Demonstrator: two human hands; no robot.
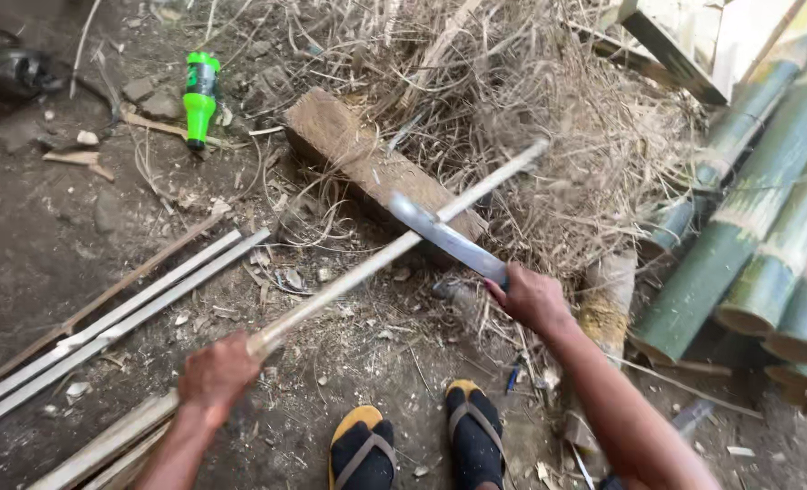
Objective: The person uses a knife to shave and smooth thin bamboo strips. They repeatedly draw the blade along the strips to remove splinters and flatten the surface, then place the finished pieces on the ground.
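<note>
Left hand point(215, 374), fingers closed round a long bamboo strip point(394, 249) running up-right beyond them; right hand point(532, 297), fingers gripping a machete point(446, 239), blade crossing the strip over a wooden block point(367, 163)

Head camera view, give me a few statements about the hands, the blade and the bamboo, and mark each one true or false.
1. The right hand grips a long knife. True.
2. The left hand holds a green bottle. False: it holds a thin bamboo strip; the green bottle lies on the ground.
3. The knife's blade meets the strip above a wooden block. True.
4. The thick green bamboo poles lie at the left. False: they lie at the right; split slats lie at the left.
5. The feet are bare. False: they wear sandals.
</note>
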